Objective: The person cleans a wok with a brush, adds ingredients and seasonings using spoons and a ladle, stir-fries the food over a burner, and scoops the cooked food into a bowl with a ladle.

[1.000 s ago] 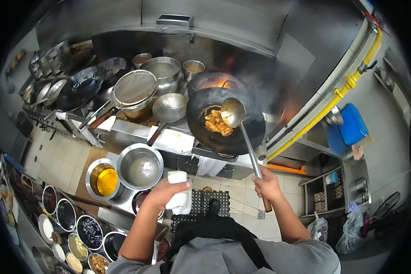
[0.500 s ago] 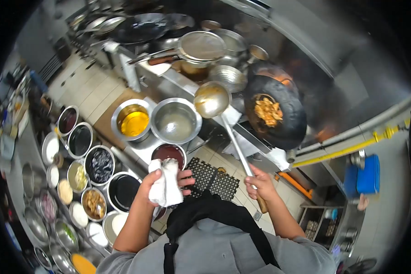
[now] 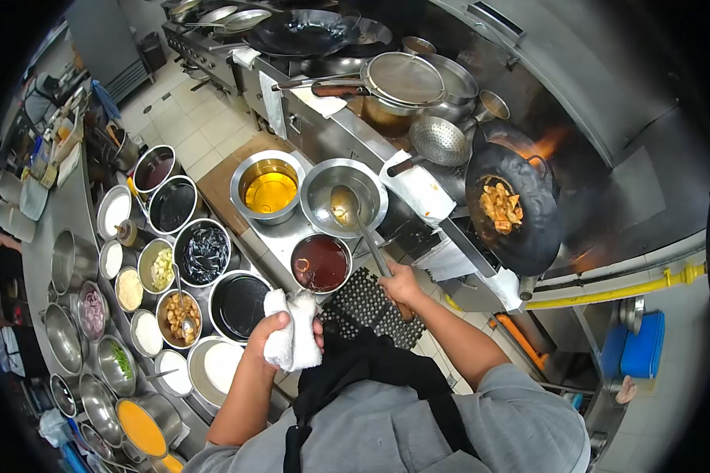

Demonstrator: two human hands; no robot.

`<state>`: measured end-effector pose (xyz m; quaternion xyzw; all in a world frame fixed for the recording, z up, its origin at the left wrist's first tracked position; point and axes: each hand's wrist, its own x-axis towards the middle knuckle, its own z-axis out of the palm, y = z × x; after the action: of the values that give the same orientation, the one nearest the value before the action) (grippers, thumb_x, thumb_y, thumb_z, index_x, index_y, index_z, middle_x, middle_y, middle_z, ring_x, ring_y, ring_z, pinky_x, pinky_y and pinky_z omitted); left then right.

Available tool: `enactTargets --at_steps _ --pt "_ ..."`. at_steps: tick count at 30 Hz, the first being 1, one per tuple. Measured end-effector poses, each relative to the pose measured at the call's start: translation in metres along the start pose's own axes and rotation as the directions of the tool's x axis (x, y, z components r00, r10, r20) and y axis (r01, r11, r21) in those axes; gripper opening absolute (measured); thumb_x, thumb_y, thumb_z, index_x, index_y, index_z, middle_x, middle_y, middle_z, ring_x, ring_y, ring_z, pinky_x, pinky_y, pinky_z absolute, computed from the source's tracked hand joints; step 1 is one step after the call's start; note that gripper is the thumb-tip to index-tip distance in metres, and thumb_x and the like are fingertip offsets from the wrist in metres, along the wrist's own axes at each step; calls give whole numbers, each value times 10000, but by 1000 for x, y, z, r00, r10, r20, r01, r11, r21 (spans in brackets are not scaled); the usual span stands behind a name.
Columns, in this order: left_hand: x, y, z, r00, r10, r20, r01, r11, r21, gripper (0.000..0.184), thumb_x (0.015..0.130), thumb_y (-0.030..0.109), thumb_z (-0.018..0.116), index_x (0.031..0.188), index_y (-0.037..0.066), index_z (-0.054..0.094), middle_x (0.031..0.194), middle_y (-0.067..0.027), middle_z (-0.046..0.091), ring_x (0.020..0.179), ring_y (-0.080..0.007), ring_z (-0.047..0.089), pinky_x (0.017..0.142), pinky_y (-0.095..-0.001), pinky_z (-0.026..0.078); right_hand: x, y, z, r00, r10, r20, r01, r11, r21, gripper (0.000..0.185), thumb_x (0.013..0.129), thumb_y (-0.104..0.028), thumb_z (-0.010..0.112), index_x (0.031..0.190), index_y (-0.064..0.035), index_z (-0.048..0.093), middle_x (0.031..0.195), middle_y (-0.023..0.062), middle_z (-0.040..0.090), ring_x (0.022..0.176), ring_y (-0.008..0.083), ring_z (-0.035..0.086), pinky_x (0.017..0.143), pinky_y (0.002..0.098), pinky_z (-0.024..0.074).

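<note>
In the head view, the right hand [image 3: 401, 285] was clamped round the long-handled silver metal ladle [image 3: 372, 246] with a brown wooden grip, its fingers closed low on the handle near the wood, whose end poked out behind the fist. The ladle's rounded bowl lay forward and to the left of that hand, down inside the wide round steel pot [image 3: 314, 183] of clear liquid; how deep it sat could not be told.

The ladle looked stiff and smooth, probably front-heavy once its bowl was filled, and the wooden end seemed the surest place to hold it. The left hand [image 3: 265, 335] was wrapped about the folded white terry towel [image 3: 292, 331], thumb on one side and fingers on the other. The towel appeared light, soft and hard to damage, best gripped around its whole bundle. It lay directly within that hand, just below the round pot of dark red liquid [image 3: 323, 268].

The black curved wok [image 3: 521, 248] with orange-brown food pieces [image 3: 501, 209] stood ahead and to the right, apart from both hands.
</note>
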<state>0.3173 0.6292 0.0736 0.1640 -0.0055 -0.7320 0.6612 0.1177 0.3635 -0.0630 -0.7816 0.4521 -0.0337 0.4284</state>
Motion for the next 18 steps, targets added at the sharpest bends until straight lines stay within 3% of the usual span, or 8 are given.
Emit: enactTargets --at_steps 2,3,5,6,8,12,14,18 --pt "3 0 0 1000 -4 -6 4 1000 4 586 744 364 712 1154 -14 534 979 -199 644 865 -356 660 762 -513 550 -17 -38 -19 950 227 216 -289 901 323 480 807 -75 588 1271 19 512 781 153 616 554 236 593 500 381 497" --pt "7 1 1 1000 -6 -12 6 1000 9 582 746 362 710 1157 -10 533 979 -200 644 865 -356 660 759 -511 551 -19 -41 -23 952 225 209 -285 901 327 480 807 -75 588 1271 19 512 781 153 616 554 236 593 500 381 497" --pt "14 -1 9 999 -8 -53 12 997 70 608 731 386 711 1158 -6 529 955 -191 642 840 -351 652 739 -501 538 -22 -42 -29 930 208 301 -349 756 554 362 854 -21 557 1212 17 519 682 66 517 432 115 452 350 298 369" --pt "17 -2 13 995 -2 -99 14 992 125 634 716 411 711 1159 -3 525 931 -182 640 815 -347 645 719 -491 525 -21 -39 -34 934 206 294 -343 751 565 362 854 -21 557 1212 17 519 682 66 517 432 115 452 350 298 369" --pt "22 -5 18 994 -24 -103 38 990 134 630 718 410 710 1157 -3 528 929 -183 640 818 -348 645 722 -492 527 -17 -34 -44 879 198 434 -475 456 753 233 860 -34 570 1083 19 533 651 48 495 431 115 440 346 284 353" --pt "30 -11 28 996 -75 -45 80 991 112 595 739 371 703 1173 5 525 953 -194 641 841 -349 654 740 -487 544 -24 -47 -56 876 173 450 -480 409 776 170 852 -35 578 1009 13 529 629 32 474 430 112 427 340 276 342" --pt "31 -15 30 996 -91 -6 91 993 70 570 754 334 698 1183 5 517 967 -201 644 854 -350 660 747 -479 558 -18 -46 -48 897 208 390 -437 554 709 135 852 -36 578 961 16 518 618 38 476 420 120 436 337 287 347" --pt "27 -19 30 996 -71 44 66 992 105 596 751 345 700 1185 -18 512 964 -196 641 852 -347 659 755 -493 556 -6 -38 -32 918 211 336 -387 668 635 208 847 -31 580 1038 34 530 603 44 484 406 127 448 334 294 354"
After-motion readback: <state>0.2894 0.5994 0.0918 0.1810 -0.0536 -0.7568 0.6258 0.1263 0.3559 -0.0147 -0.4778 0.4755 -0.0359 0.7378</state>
